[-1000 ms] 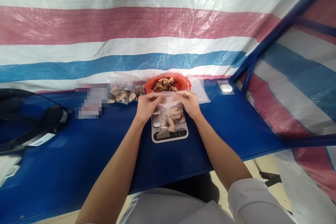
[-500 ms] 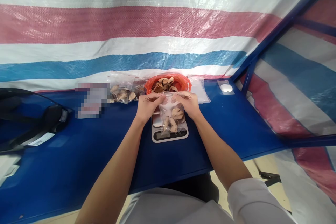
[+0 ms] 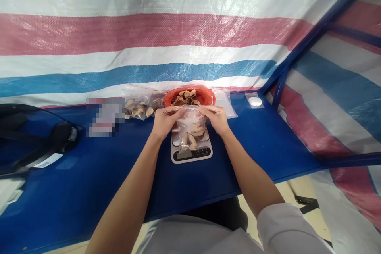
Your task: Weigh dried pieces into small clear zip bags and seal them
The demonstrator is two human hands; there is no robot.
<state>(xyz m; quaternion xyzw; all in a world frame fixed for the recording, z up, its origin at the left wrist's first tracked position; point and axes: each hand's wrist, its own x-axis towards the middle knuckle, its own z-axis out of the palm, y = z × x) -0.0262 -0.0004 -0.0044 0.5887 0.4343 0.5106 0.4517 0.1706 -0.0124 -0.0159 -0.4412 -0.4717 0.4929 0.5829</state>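
A clear zip bag (image 3: 188, 123) with several pale brown dried slices in its lower part hangs between my hands, over a white kitchen scale (image 3: 193, 155). My left hand (image 3: 166, 119) pinches the top left of the bag's mouth between thumb and fingers. At the top right, my right hand (image 3: 216, 118) pinches the same edge. The bag covers much of the scale's metal plate and part of its display; whether it rests on the plate I cannot tell. Just behind my hands sits a red plastic bag (image 3: 205, 96), its mouth open, full of similar dried slices (image 3: 186, 97).
Filled clear bags (image 3: 138, 108) lie left of the red bag, beside a blurred-out item (image 3: 104, 117). Flat clear bags (image 3: 226, 103) and a small bag with a white round object (image 3: 254, 101) lie right. Black headgear (image 3: 44, 139) stands at the blue table's (image 3: 119, 182) left.
The pinched bag has shifted slightly left over the scale, and my right fingers have moved a little outward along its top edge. The whole view has tilted slightly.
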